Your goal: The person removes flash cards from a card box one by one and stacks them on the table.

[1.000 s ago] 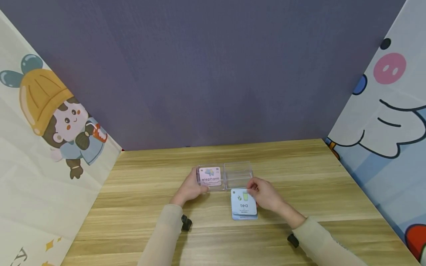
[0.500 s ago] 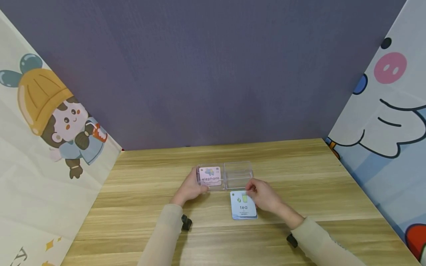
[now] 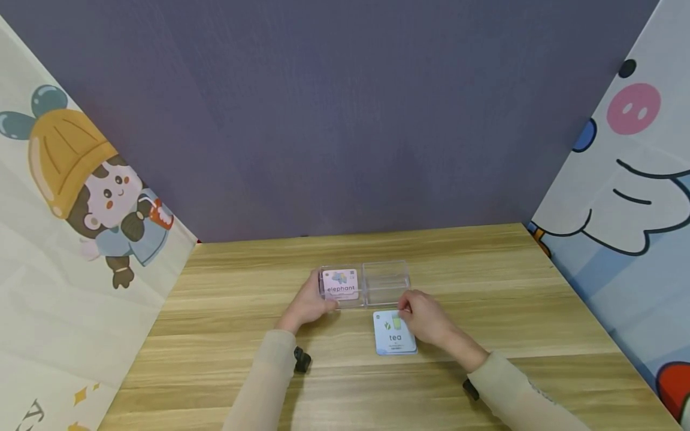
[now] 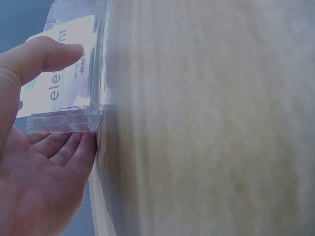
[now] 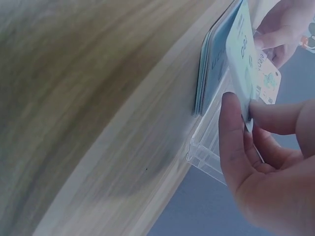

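A clear plastic box point(image 3: 386, 279) with two compartments lies on the wooden table. Its left compartment holds a pink "elephant" card point(image 3: 341, 276). My left hand point(image 3: 308, 307) grips the box's left end, the thumb over the front edge and the fingers along the side, as the left wrist view shows. In front of the right compartment, my right hand point(image 3: 431, 320) pinches the upper right corner of a pale blue "tea" card point(image 3: 389, 340) between thumb and fingers. In the right wrist view, that card tilts up from a small stack of blue cards point(image 5: 209, 61) resting on the table.
The wooden table point(image 3: 232, 335) runs back to a dark purple-grey panel point(image 3: 345, 131). Cartoon-printed sheets stand at the left point(image 3: 48, 287) and the right point(image 3: 620, 287).
The right hand has drawn the "tea" card slightly toward the person, so it covers more of the stack below it. The left hand and the box stay in place.
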Demonstrator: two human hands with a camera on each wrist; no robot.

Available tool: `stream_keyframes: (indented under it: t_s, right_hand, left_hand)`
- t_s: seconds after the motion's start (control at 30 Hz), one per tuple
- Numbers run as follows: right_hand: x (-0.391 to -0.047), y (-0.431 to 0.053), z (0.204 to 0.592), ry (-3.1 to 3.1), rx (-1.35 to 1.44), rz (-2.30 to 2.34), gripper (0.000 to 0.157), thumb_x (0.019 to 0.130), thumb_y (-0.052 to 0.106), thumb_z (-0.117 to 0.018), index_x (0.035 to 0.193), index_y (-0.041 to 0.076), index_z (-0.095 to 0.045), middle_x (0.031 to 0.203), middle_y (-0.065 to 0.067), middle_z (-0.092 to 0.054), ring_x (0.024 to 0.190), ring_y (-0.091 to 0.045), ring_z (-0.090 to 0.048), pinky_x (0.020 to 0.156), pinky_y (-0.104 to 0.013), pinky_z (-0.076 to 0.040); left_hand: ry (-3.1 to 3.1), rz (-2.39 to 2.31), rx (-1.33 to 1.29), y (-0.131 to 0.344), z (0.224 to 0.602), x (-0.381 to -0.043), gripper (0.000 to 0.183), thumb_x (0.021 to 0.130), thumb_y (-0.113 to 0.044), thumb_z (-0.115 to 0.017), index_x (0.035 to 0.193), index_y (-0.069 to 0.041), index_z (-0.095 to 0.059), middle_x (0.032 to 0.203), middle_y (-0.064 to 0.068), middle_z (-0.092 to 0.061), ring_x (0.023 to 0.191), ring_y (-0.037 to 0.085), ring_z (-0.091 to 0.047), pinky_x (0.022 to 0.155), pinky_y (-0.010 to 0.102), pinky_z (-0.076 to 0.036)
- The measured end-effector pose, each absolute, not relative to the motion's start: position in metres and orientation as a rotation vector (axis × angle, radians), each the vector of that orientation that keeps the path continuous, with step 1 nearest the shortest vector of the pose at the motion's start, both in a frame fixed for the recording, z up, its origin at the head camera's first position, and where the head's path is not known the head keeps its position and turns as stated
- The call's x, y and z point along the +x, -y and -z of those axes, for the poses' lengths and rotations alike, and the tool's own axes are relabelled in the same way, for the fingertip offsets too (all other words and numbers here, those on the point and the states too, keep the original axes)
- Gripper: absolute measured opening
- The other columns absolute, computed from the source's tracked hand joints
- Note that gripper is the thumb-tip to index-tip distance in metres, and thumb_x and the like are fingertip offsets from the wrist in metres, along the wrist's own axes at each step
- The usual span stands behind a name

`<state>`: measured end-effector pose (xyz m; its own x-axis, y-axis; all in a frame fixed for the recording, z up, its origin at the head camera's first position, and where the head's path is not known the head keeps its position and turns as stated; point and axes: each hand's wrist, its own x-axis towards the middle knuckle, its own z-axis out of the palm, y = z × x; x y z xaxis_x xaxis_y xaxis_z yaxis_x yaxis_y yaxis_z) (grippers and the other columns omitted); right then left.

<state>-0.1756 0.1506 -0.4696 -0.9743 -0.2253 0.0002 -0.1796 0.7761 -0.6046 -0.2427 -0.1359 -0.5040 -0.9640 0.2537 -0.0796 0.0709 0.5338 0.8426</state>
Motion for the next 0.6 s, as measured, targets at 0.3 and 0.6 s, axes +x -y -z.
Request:
stream_keyframes:
  t_s: [0.3, 0.6]
  right_hand:
    - [-0.1766, -0.1482, 0.4717, -2.906, -0.338, 0.914, 0.007, 0.09, 0.003, -0.071, 0.09, 0.007, -0.065, 0.085, 0.0, -0.056, 0.076, -0.014, -0.053, 0.07, -0.032, -0.05]
    - [-0.1756, -0.1457, 0.4708, -2.915, -0.333, 0.849, 0.008, 0.09, 0.003, -0.071, 0.087, 0.008, -0.066, 0.087, 0.0, -0.056, 0.078, -0.015, -0.054, 0.071, -0.034, -0.051]
  left_hand:
    - [-2.592, -1.393, 0.276, 0.1362, 0.5035, -0.2425, 0.106, 0.069, -0.001, -0.082, 0.156, 0.003, -0.022, 0.122, 0.014, -0.06, 0.103, 0.025, -0.061, 0.102, 0.046, -0.049]
    - [-2.587, -1.403, 0.273, 0.1358, 0.5033, -0.2414, 0.105, 0.069, -0.001, -0.082, 0.156, 0.003, -0.023, 0.123, 0.015, -0.06, 0.104, 0.026, -0.061, 0.103, 0.047, -0.048]
